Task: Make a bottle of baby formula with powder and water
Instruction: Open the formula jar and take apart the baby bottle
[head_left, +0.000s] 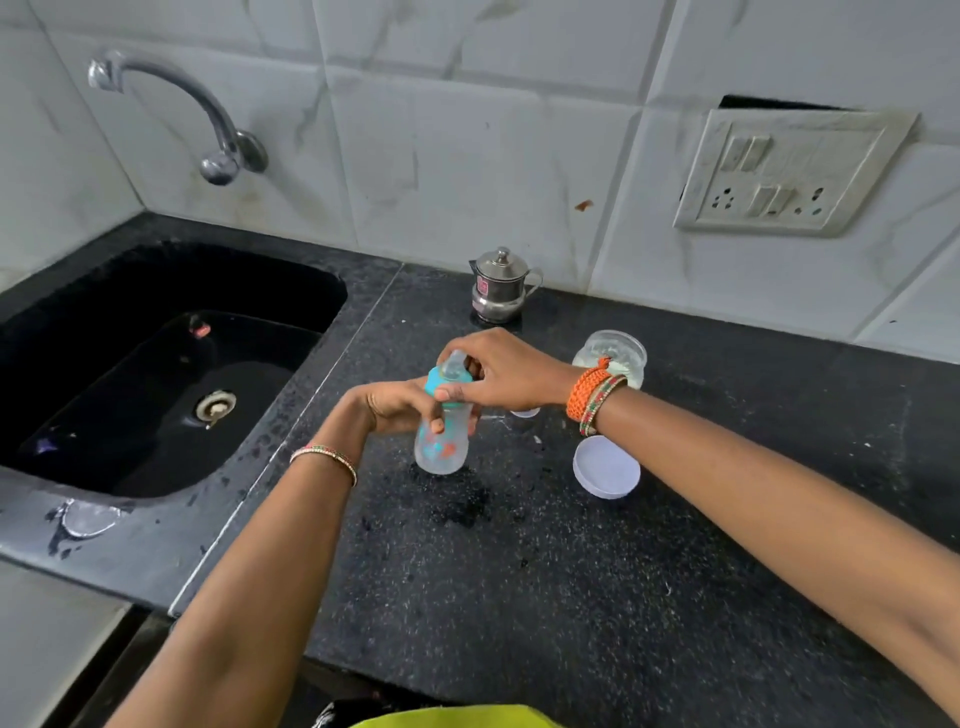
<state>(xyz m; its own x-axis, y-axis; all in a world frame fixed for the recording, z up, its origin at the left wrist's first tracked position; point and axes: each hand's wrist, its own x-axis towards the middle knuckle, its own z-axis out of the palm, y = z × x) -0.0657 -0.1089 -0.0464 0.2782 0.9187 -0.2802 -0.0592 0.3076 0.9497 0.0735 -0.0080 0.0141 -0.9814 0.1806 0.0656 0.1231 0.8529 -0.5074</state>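
A clear baby bottle (441, 449) with blue and orange prints stands on the black counter (519, 571), held upright. My left hand (397, 408) wraps its upper body from the left. My right hand (506, 371) grips the teal collar (436, 387) with the clear teat (454, 366) on top of the bottle. Behind my right wrist stands an open clear jar (618, 353) with pale powder inside. Its white lid (605, 467) lies flat on the counter to the right of the bottle. A small white object (524, 413) is partly hidden under my right hand.
A lidded steel pot (501, 286) stands by the back wall. A black sink (156, 364) lies to the left, with a tap (208, 114) above it. A switch and socket plate (789, 171) hangs on the tiled wall at right. Wet patches darken the counter near the bottle.
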